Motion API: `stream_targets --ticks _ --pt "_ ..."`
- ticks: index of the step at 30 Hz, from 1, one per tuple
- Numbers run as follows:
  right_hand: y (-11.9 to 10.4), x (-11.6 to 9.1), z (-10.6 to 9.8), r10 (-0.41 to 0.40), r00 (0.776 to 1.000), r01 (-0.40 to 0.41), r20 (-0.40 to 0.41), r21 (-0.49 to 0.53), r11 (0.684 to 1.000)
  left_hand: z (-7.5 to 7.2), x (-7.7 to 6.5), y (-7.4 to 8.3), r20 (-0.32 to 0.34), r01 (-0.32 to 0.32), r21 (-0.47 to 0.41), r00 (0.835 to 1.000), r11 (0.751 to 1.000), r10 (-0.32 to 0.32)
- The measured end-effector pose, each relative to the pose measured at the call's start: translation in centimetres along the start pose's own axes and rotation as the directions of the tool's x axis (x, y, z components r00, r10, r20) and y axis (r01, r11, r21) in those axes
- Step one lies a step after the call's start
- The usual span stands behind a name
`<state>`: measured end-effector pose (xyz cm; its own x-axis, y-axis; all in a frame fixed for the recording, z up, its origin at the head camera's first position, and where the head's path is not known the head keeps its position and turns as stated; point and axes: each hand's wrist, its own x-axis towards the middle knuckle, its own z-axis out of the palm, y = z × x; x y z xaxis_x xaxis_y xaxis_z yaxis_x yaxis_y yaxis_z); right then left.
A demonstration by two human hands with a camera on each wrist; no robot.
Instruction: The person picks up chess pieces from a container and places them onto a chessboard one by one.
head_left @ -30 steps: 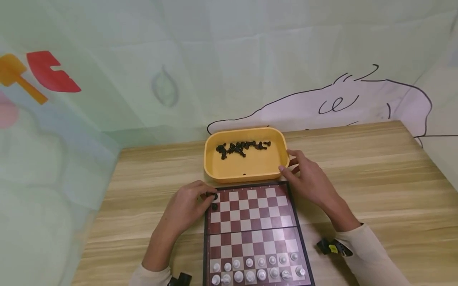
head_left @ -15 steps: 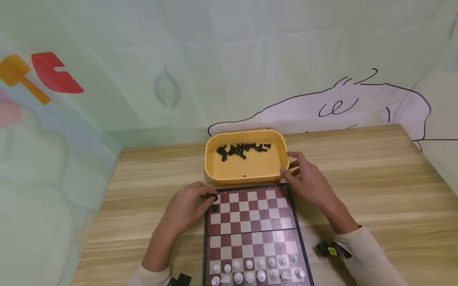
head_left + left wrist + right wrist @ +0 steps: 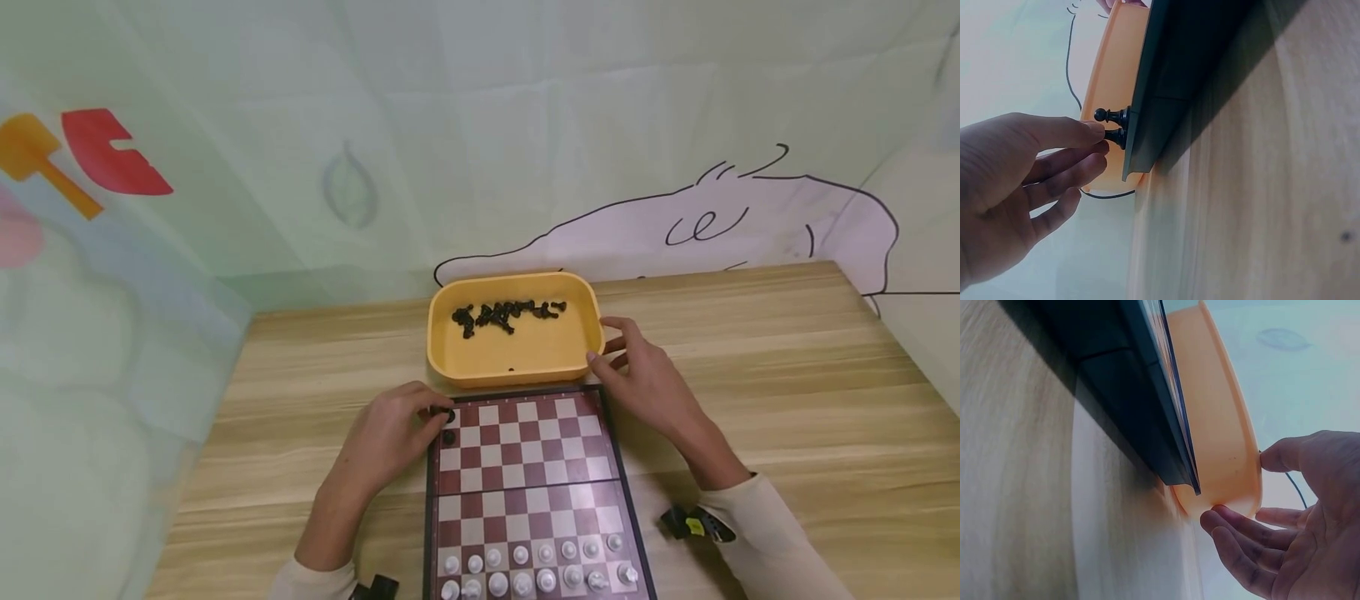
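Note:
My left hand (image 3: 386, 429) pinches a black chess piece (image 3: 1114, 135) between thumb and fingers at the far left corner of the chessboard (image 3: 527, 452). Its base meets the board, while the fingers hide its top. A black pawn (image 3: 1112, 115) stands upright beside it, one square nearer to me. My right hand (image 3: 647, 375) holds the right near corner of a yellow tray (image 3: 1219, 412), with the thumb at the rim and the other fingers around the outer side. Inside the tray lie several loose black chess pieces (image 3: 495, 315).
Two rows of white chess pieces (image 3: 521, 554) stand along the board's near side. The tray sits just beyond the board's far edge, on a wooden table (image 3: 322, 350). Behind the table hangs a printed cloth (image 3: 480, 150) with cartoon drawings.
Both hands keep their places, the left at the black chess piece and the right at the tray. Only the head view has shifted slightly.

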<state>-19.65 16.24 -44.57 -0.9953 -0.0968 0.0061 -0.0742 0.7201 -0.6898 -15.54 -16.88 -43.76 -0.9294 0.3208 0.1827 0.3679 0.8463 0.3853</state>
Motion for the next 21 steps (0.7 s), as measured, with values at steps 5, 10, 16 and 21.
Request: stream_targets --ticks 5,10,16,21 --pt "0.00 0.01 0.05 0.003 1.000 -0.003 0.003 0.004 1.000 -0.14 -0.03 0.01 0.000 -0.001 -0.002 1.000 1.000 0.001" --pt "-0.04 0.07 0.13 0.011 1.000 -0.011 0.002 -0.001 1.000 -0.25 0.01 0.02 0.000 -0.004 0.000 1.000 1.000 0.004" --pt "-0.14 0.10 0.09 0.012 1.000 -0.012 0.006 -0.010 1.000 -0.32 -0.09 -0.01 -0.005 0.000 0.012 1.000 1.000 0.000" --pt "-0.12 0.04 -0.04 0.012 1.000 -0.011 0.014 -0.016 1.000 -0.53 -0.09 0.05 -0.008 0.007 0.008 1.000 1.000 -0.007"
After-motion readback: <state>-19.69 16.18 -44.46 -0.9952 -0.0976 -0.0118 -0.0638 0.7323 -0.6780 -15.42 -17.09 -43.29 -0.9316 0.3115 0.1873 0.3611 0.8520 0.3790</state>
